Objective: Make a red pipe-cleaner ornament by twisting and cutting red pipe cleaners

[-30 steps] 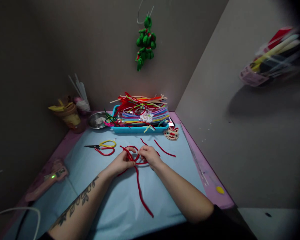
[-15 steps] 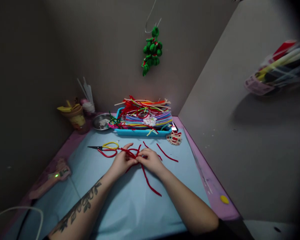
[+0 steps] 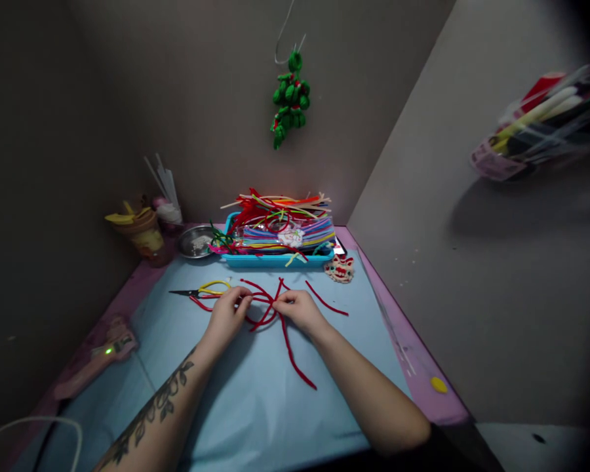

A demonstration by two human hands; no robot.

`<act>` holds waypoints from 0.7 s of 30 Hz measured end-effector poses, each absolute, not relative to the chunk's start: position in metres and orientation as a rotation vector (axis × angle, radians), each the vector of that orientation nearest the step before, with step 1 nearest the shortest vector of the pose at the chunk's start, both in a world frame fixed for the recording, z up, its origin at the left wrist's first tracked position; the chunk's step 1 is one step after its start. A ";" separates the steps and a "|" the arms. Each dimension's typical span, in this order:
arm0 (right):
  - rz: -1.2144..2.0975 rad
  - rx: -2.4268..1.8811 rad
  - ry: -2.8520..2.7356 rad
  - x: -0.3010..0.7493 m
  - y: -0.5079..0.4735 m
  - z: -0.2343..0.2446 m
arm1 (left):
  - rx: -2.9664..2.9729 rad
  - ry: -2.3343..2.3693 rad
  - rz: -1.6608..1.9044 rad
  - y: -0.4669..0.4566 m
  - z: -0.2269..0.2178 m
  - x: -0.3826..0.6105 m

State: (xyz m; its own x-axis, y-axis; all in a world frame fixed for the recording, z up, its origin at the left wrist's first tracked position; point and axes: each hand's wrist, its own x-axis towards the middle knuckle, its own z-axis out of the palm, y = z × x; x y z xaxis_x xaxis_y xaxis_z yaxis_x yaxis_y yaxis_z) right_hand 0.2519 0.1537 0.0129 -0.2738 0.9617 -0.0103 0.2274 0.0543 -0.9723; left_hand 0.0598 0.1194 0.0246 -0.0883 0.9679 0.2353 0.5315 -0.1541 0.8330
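Observation:
Several red pipe cleaners (image 3: pixel 264 321) cross at one point between my hands, with loops and loose ends fanning out to the left and one long end trailing toward me. My right hand (image 3: pixel 297 308) pinches them at the crossing. My left hand (image 3: pixel 230 309) has its fingers closed on a strand at the left side of the bunch. Beyond my right hand a separate red pipe cleaner (image 3: pixel 326 298) lies on the blue mat (image 3: pixel 270 406). Scissors (image 3: pixel 191 294) with yellow and red handles lie left of my left hand, partly covered by it.
A blue tray (image 3: pixel 280 261) heaped with coloured pipe cleaners stands at the back, beside a metal dish (image 3: pixel 196 242). A pink glue gun (image 3: pixel 111 347) lies at the left. A green pipe-cleaner ornament (image 3: pixel 291 98) hangs above; a pink holder (image 3: pixel 496 160) is on the right wall.
My left hand has moved left, away from the crossing, and the strands and loops now show spread between the hands. My right hand keeps its pinch. The view has shifted slightly.

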 end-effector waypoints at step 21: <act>1.472 -1.164 -1.315 0.247 0.150 0.015 | 1.239 1.306 0.941 0.118 0.030 0.072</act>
State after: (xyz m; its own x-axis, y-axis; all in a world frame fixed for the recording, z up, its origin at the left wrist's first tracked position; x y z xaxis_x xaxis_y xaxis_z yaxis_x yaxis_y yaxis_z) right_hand 0.2470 0.1502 0.0149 -0.2317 0.9665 -0.1102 0.0008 -0.1131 -0.9936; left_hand 0.0720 0.1182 0.0302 0.0931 0.9813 -0.1683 0.1513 0.1531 0.9766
